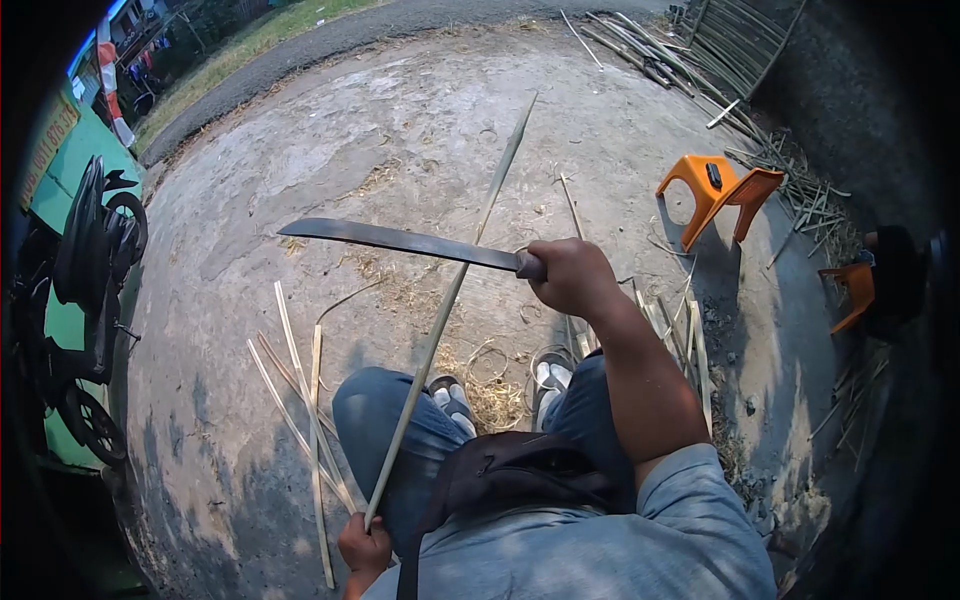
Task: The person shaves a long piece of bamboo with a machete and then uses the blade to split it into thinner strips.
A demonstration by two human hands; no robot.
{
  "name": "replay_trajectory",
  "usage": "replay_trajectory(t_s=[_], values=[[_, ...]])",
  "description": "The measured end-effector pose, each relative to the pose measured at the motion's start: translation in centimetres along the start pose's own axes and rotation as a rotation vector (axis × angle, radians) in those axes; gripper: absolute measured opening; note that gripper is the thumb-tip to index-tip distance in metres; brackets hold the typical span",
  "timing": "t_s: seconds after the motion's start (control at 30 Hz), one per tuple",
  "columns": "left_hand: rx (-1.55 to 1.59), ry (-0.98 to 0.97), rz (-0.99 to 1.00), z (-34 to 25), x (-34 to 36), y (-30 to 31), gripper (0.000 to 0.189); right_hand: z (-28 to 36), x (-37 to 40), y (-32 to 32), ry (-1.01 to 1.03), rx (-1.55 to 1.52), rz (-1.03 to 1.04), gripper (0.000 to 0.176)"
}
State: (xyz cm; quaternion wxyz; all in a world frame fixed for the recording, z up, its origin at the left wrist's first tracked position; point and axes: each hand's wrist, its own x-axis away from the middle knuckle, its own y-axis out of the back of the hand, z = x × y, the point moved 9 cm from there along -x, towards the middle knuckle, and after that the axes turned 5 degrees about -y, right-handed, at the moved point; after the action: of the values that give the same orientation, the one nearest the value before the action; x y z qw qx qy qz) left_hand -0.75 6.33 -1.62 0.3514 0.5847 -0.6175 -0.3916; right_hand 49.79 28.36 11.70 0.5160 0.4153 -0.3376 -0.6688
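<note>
My right hand (572, 278) is closed round the handle of a machete (400, 238), whose long dark blade points left. The blade lies across a long bamboo strip (440, 320) and overlaps it in this view. Down by my left hip, my left hand (365, 545) grips the strip's near end. From there the strip slants up and away over my left knee, its far tip narrowing to a point. Curly shavings (495, 395) lie on the ground between my feet.
Split strips (300, 400) lie beside my left leg, with more strips (697, 360) on the right. An orange plastic chair (715, 195) holds a small black object. Bamboo poles (640, 50) lie at the back right. A motorcycle (95, 290) stands at the left.
</note>
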Motion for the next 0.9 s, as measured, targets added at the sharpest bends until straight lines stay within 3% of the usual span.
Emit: replay_trajectory(t_s=[0.17,0.3,0.4,0.73,0.83,0.9], values=[[0.064,-0.034,0.093,3.2,0.1,-1.8,0.054,0.8,0.5,0.8,0.002,0.015,0.017,0.013],[0.134,-0.082,0.051,2.8,-0.5,-2.0,0.057,0.8,1.9,1.3,-0.003,-0.049,0.008,0.016],[0.174,-0.063,0.145,3.4,-1.0,-3.6,0.059,0.8,3.1,1.9,-0.030,-0.080,0.028,0.016],[0.048,-0.065,-0.009,0.2,-0.9,-1.4,0.061,3.9,3.7,3.9,0.216,0.148,0.045,0.016],[-0.021,-0.067,-0.034,-0.3,-1.3,-0.7,0.059,2.7,3.2,3.0,0.184,0.228,0.130,0.015],[-0.093,-0.063,-0.049,-0.6,-1.2,-0.1,0.057,-0.6,3.2,0.0,0.037,0.125,0.197,0.015]])
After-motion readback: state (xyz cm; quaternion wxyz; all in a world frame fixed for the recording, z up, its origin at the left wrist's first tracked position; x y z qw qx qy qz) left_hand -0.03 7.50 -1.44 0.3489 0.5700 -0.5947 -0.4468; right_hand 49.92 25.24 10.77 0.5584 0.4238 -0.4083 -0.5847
